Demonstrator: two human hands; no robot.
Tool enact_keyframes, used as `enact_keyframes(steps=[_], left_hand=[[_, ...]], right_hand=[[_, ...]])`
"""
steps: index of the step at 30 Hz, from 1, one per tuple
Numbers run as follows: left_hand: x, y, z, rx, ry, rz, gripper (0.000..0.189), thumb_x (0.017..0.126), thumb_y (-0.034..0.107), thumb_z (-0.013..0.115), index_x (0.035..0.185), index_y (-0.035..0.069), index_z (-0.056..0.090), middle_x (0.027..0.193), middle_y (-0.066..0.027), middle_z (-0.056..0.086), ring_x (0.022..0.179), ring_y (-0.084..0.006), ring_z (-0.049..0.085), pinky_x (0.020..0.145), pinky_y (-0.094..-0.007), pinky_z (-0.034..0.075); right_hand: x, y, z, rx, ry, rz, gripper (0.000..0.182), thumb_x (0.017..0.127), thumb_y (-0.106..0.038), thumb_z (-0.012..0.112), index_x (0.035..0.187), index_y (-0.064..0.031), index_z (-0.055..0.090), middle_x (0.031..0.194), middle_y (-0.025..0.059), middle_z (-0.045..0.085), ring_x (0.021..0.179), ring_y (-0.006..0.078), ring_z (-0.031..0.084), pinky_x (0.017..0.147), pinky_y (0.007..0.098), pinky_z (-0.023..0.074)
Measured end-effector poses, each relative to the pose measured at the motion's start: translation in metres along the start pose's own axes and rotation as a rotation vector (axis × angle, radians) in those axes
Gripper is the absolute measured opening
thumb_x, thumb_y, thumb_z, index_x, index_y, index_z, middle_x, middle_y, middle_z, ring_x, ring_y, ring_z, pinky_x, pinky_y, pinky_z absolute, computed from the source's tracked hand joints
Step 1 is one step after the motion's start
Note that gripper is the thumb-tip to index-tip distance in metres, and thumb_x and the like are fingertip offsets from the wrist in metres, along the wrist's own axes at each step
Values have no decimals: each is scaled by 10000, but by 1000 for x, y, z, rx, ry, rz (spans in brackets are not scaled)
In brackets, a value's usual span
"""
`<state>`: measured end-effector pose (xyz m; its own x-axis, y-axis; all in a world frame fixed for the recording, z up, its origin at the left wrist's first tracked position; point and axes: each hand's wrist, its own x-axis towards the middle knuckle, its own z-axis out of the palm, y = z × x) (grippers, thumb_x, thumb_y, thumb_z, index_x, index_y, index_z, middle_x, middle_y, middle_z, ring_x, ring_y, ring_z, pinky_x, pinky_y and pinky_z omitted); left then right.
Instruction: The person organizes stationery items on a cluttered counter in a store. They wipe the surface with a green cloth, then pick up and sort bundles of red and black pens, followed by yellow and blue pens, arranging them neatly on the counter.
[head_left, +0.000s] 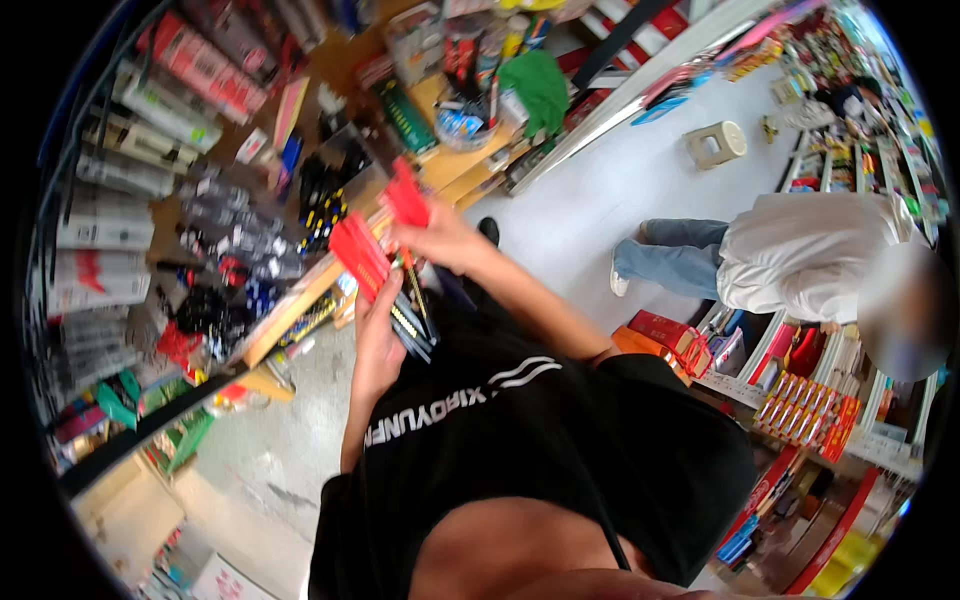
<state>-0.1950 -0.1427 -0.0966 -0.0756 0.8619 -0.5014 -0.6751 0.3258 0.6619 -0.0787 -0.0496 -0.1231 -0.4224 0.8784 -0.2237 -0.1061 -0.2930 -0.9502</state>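
My left hand (379, 341) grips a bundle of flat red packets (360, 255) with gold print. Slim dark sticks (409, 322), some with yellow marks, hang below that bundle and slant towards my black shirt; whether they are pens or tools is too blurred to tell. In my right hand (446, 238) is another red packet (406, 196), raised a little above and to the right of the first bundle. Both hands are close together in front of my chest, beside the edge of a wooden shelf (289, 315). Parts of the fingers are hidden behind the packets.
Clear-bagged dark goods (232, 217) cover the shelf on the left. Beyond my hands stand a tub of small items (465, 127) and a green cloth-like thing (536, 90). A person in a white shirt (810, 251) bends over shelves at right. A plastic stool (716, 145) stands on the floor.
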Motion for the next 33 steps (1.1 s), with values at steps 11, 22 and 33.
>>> enact_keyframes(steps=[11, 22, 33], left_hand=[[-2, 2, -15, -176, -29, 2, 199, 844, 84, 584, 1015, 5, 517, 905, -93, 589, 766, -171, 600, 555, -277, 515], [0, 1, -23, -137, -89, 73, 202, 832, 46, 585, 1028, 37, 542, 859, -53, 603, 748, -118, 596, 589, -248, 519], [0, 5, -30, -208, 45, -23, 172, 820, 51, 602, 973, 11, 535, 878, -77, 585, 826, -171, 605, 723, -364, 569]], right_hand=[[-9, -24, 13, 166, 51, 122, 91, 787, -44, 586, 859, -9, 542, 653, 46, 554, 524, 129, 540, 477, 264, 448], [-7, -15, 32, 17, -81, 69, 155, 772, -109, 682, 843, -24, 574, 657, 22, 561, 485, 82, 504, 418, 217, 407], [2, -24, 13, 47, 44, 152, 85, 792, -108, 580, 811, -26, 565, 641, 54, 572, 536, 128, 547, 470, 249, 418]])
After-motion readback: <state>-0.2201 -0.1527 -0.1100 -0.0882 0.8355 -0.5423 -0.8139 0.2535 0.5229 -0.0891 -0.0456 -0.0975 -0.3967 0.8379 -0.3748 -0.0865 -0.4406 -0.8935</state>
